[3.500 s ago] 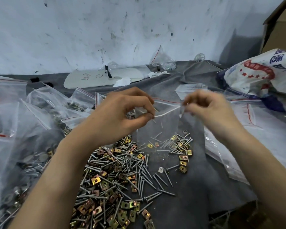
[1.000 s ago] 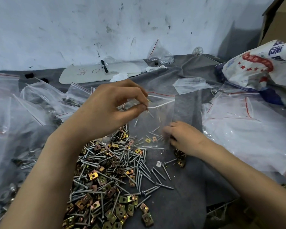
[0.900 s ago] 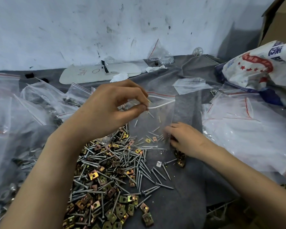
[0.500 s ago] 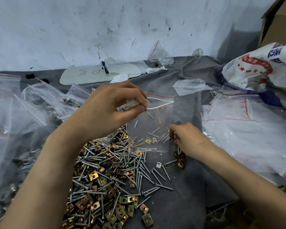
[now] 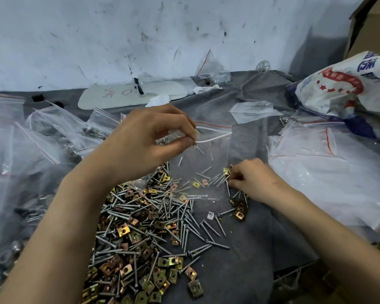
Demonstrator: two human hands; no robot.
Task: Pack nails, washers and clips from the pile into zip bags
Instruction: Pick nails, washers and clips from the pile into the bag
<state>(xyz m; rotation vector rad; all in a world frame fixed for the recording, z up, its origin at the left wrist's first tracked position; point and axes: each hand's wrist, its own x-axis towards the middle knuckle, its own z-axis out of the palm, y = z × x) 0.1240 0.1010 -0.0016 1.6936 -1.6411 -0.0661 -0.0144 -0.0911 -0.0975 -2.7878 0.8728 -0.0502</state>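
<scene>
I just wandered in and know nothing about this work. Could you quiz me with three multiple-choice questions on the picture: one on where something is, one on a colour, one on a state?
1. Where is the right hand?
A. at the bag's mouth
B. low beside the bag, at the clips
C. out of view

2. What colour is the line along the bag's top?
A. red
B. blue
C. green

3. The bag's mouth, pinched by the left hand, is:
A. zipped shut
B. open
C. knotted

Answers:
1 B, its fingers curl on clips by the bag's lower corner.
2 A, the line shows red.
3 B, its two lips stand apart.
</scene>
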